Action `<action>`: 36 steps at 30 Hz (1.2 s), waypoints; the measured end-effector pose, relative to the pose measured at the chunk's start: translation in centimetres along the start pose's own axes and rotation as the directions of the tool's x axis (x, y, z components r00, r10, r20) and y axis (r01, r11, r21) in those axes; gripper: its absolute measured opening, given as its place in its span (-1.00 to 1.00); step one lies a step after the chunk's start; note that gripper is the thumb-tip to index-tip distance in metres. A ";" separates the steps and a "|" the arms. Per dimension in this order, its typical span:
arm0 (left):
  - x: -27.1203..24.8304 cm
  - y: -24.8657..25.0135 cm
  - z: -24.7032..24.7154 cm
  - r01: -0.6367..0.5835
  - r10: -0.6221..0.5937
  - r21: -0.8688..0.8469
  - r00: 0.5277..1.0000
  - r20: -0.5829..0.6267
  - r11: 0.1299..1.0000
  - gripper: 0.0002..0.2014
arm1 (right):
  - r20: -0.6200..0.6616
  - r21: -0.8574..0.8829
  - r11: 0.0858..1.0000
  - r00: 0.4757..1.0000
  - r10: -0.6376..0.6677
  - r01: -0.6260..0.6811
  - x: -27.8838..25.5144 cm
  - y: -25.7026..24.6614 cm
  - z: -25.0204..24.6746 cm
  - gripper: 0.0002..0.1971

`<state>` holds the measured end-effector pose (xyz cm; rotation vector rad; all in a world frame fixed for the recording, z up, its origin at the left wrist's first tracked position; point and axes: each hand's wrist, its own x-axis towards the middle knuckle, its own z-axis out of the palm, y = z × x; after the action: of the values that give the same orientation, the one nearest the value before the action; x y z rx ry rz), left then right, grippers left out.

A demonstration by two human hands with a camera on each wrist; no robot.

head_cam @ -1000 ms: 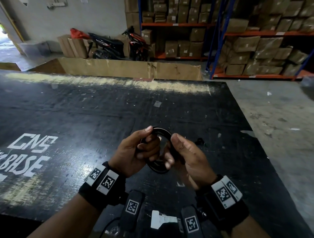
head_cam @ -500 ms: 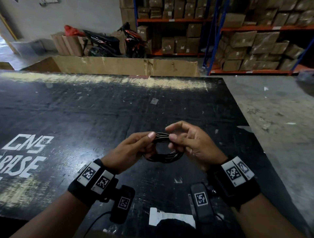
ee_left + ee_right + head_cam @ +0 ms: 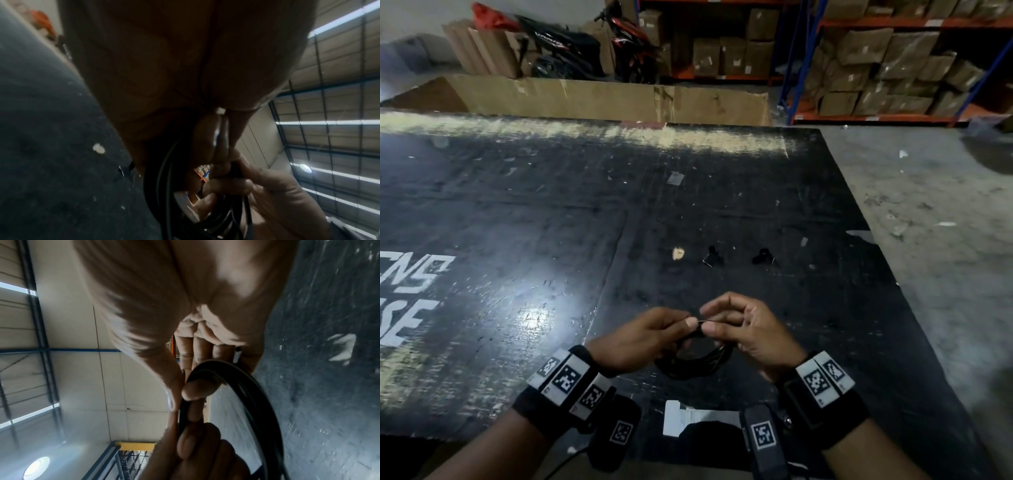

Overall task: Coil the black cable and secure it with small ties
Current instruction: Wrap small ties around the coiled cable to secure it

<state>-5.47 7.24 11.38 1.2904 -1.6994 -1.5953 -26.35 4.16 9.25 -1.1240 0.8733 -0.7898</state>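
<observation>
The black cable (image 3: 698, 363) is wound into a small coil and held just above the black table (image 3: 551, 222) near its front edge. My left hand (image 3: 683, 325) and right hand (image 3: 710, 323) meet fingertip to fingertip at the coil's far side and both pinch it. A thin pale strand shows between the fingertips; I cannot tell what it is. Two small black ties (image 3: 713, 257) (image 3: 763, 257) lie on the table beyond my hands. The right wrist view shows the coil (image 3: 257, 394) arcing from my thumb. In the left wrist view the cable loops (image 3: 164, 186) hang under my palm.
A white paper scrap (image 3: 688, 418) lies at the table's front edge between my wrists. Small pale chips (image 3: 678, 253) dot the tabletop. A long cardboard box (image 3: 602, 99) runs behind the table. Shelves of cartons (image 3: 893, 68) stand at the back right, with concrete floor (image 3: 928, 205) on the right.
The coil went from upright and facing me to lying flatter and lower. My hands came closer to me and closed together at its far side. The two ties are now uncovered.
</observation>
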 end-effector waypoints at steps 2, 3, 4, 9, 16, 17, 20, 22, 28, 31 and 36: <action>0.6 -0.5 -0.1 0.011 -0.011 -0.018 1.000 -0.018 1.000 -0.67 | -0.002 0.021 0.999 0.999 0.047 -0.046 0.2 -0.1 -0.5 -0.83; 0.9 -0.7 -0.2 0.025 -0.025 -0.030 1.000 -0.014 0.999 -0.67 | -0.004 0.005 0.999 0.999 0.048 -0.048 0.5 0.1 -0.6 -0.84; 1.1 -0.7 -0.3 0.038 -0.038 -0.033 0.999 0.007 0.999 -0.66 | 0.000 -0.024 0.999 0.999 0.039 -0.039 0.7 0.2 -0.8 -0.83; 2.3 -1.8 -0.5 0.043 -0.043 0.022 0.999 0.004 0.999 -0.63 | 0.078 -0.197 0.980 0.997 0.007 0.009 2.0 0.1 -1.5 -0.86; 3.1 -3.9 -1.4 -0.041 0.012 -0.106 0.967 -0.256 0.993 -0.50 | -0.166 -0.772 0.636 0.963 -0.212 0.006 10.5 -1.3 -5.8 -0.88; 3.2 -4.2 -1.5 -0.049 0.004 -0.144 0.954 -0.299 0.988 -0.50 | -0.186 -0.827 0.562 0.955 -0.230 -0.026 12.3 -1.4 -6.6 -0.85; 3.6 -4.5 -1.6 -0.064 -0.053 -0.279 0.918 -0.392 0.958 -0.64 | -0.174 -0.904 0.419 0.969 -0.177 -0.085 17.4 -0.8 -7.7 -0.67; 3.8 -4.5 -1.6 -0.083 -0.069 -0.337 0.907 -0.415 0.938 -0.53 | -0.137 -0.941 0.321 0.987 -0.084 -0.104 20.0 0.0 -7.5 -0.52; 4.3 -3.5 -1.8 -0.136 -0.099 -0.427 0.869 -0.485 0.894 -0.49 | -0.110 -0.972 0.213 0.994 -0.020 -0.103 23.0 2.2 -6.5 -0.71; 4.5 -3.5 -2.1 -0.171 -0.074 -0.394 0.842 -0.535 0.903 -0.60 | -0.192 -0.941 0.298 0.978 -0.080 -0.160 23.0 2.2 -6.5 -0.84; 4.4 -3.0 -2.8 -0.203 0.029 -0.218 0.791 -0.611 0.955 -0.65 | -0.341 -0.747 0.657 0.905 -0.252 -0.099 20.1 -0.5 -6.2 -0.84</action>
<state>-4.19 2.42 8.00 1.3295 -1.0907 -1.1179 -22.94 -16.12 4.89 -1.7730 1.6303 -0.7639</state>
